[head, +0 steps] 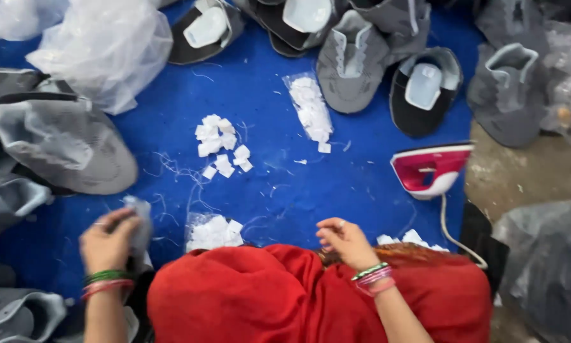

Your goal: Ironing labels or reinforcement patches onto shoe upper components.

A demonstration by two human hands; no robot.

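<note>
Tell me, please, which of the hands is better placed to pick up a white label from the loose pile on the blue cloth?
Probably right. The right hand looks empty, fingers loosely curled, while the left hand already grips a grey piece. Both sit about equally far from the loose white labels.

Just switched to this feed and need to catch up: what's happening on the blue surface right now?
A person in red cloth works over a blue mat. The left hand grips a blurred grey fabric piece; the right hand hovers with fingers pinched together, anything held too small to see. Small white paper squares lie ahead, grey shoe uppers around them.
</note>
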